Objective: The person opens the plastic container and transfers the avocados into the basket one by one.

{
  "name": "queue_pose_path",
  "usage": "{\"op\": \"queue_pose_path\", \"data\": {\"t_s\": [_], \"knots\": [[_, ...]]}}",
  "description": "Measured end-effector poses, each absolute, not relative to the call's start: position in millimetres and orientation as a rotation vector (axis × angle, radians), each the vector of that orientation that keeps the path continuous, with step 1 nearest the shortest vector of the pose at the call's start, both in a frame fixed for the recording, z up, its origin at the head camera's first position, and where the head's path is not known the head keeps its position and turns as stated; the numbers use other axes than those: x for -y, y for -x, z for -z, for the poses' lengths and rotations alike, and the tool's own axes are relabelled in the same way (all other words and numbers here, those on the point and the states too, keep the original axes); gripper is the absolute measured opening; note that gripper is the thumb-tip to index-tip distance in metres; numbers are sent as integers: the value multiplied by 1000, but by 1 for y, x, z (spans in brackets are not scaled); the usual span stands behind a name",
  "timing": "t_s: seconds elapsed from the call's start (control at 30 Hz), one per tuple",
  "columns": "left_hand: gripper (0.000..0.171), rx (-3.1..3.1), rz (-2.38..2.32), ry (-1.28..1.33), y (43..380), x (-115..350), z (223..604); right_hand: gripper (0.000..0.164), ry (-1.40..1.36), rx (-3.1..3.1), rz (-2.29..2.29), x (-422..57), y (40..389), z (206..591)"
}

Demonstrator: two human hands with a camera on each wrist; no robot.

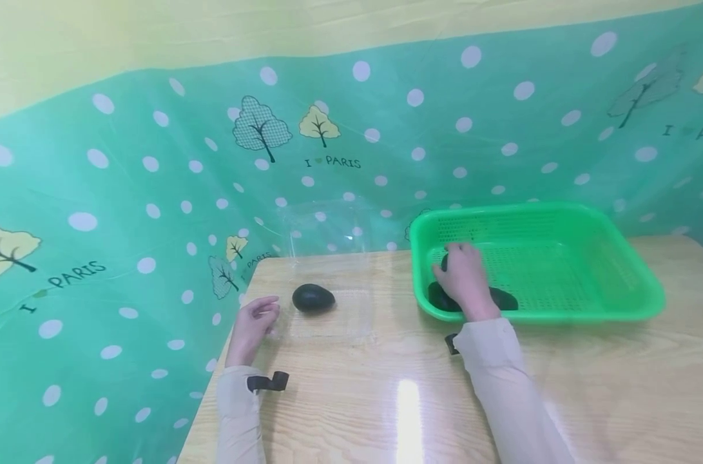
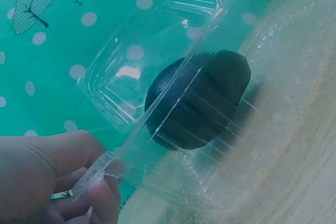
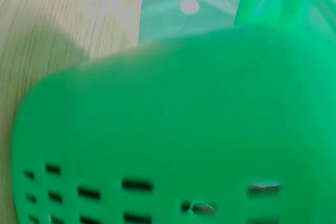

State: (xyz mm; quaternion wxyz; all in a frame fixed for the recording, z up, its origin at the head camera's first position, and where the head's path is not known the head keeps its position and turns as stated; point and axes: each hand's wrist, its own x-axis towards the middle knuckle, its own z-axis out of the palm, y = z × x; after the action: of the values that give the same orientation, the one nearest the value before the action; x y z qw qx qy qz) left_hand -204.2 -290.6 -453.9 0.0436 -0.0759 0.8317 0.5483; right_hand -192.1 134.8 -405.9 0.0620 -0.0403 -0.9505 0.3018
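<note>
A clear plastic clamshell box (image 1: 359,322) stands on the table with its lid (image 1: 328,235) raised at the back. One dark avocado (image 1: 313,298) lies inside, toward the box's left side. At the left edge, my left hand (image 1: 254,325) pinches the rim; the left wrist view has thumb and fingers (image 2: 102,198) on its corner tab. My right hand (image 1: 467,277) reaches into the left end of a green basket (image 1: 629,277), fingers curled round a dark avocado (image 1: 444,261). More dark avocados (image 1: 504,299) lie beneath and beside that hand, partly hidden by it.
The basket's perforated wall (image 3: 157,119) fills most of the right wrist view. A light wooden table (image 1: 351,399) carries both containers. Behind them hangs a green dotted sheet (image 1: 386,129) printed with trees. Each wrist wears a black strap mount (image 1: 270,381).
</note>
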Motion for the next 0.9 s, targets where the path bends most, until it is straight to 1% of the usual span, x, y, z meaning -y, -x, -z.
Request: {"op": "queue_pose_path", "data": {"t_s": [0.2,0.67,0.9], "knots": [[42,-2548,-1681,227,204,291,453,54,90,2790,-964,-115,196,406],[43,-2545,-1688,223,204,292,455,46,-179,2660,-945,-66,204,405],[42,-2503,-1680,231,194,280,427,38,-229,2636,-957,-47,207,410]]}}
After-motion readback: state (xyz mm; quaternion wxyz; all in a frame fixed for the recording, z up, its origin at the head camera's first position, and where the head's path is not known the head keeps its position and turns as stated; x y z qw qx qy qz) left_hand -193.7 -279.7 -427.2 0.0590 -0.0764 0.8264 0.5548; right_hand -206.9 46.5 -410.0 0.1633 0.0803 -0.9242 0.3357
